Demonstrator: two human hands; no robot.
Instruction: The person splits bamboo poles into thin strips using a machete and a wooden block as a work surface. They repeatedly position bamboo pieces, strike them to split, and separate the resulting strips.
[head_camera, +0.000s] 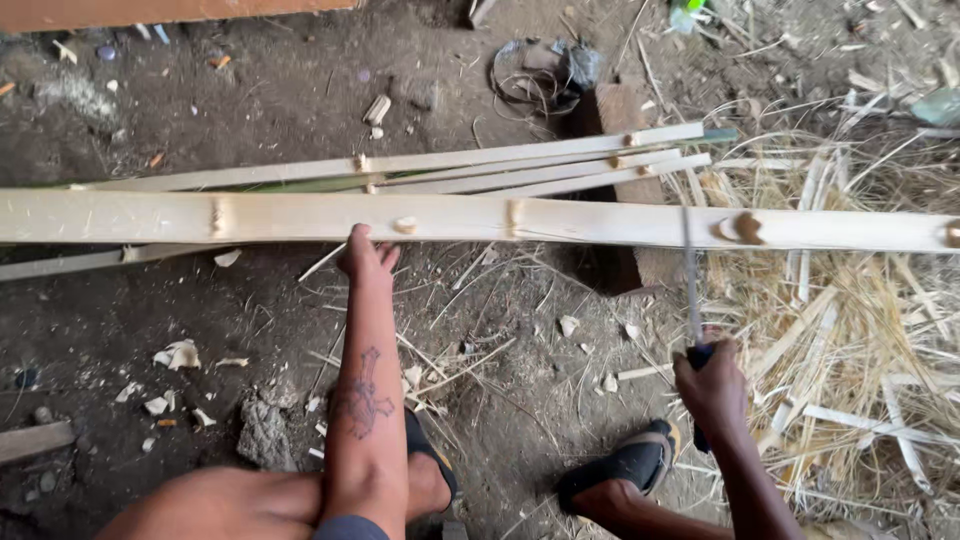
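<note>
Pale split bamboo plank (480, 220) lies left-to-right across dirt floor (120, 320) | left hand (365, 255) nearer, fingers pressed on its near edge | right hand (712, 385) closed around long thin knife (690, 270), blade crossing plank.

One view only, head-worn. Looks steeply down and forward from a crouching person's head, close to the dark dirt ground (150, 330). Own knees and sandalled feet sit at bottom edge. A long pale split-bamboo plank (560, 222) crosses frame left to right, mid-height. Dry straw pile (860, 330) fills right side.
</note>
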